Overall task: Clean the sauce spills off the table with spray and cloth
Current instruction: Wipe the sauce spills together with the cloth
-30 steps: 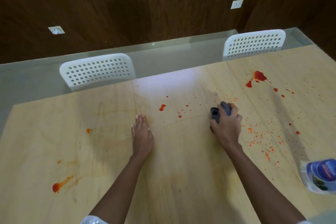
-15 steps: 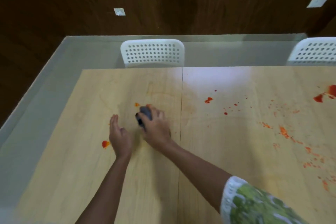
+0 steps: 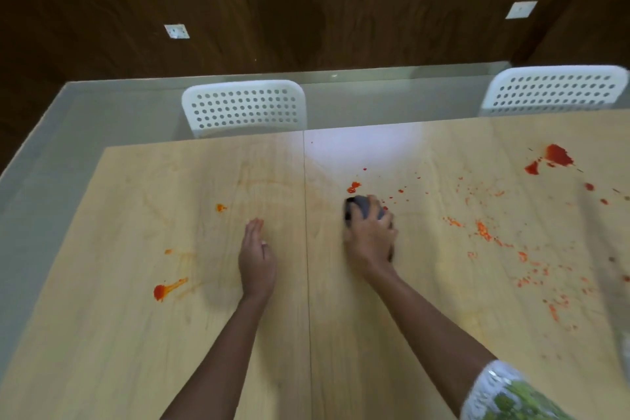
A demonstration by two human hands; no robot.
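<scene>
My right hand presses a bunched dark grey cloth onto the light wooden table, just right of its centre seam. A small red sauce blob lies just beyond the cloth. My left hand rests flat on the table left of the seam, fingers together, holding nothing. A larger red splash marks the far right, with scattered orange-red specks between it and my right hand. On the left lie a red streak and a small orange spot. No spray bottle shows clearly.
Two white perforated chairs, one at the far middle and another at the far right, stand against the table's far edge. A grey floor strip and dark wood walls lie beyond. Faint wipe smears cover the table's left half.
My right hand with the cloth has swept from left of the seam back to its right side, near the small blob. My left hand stays flat. The view has shifted rightward.
</scene>
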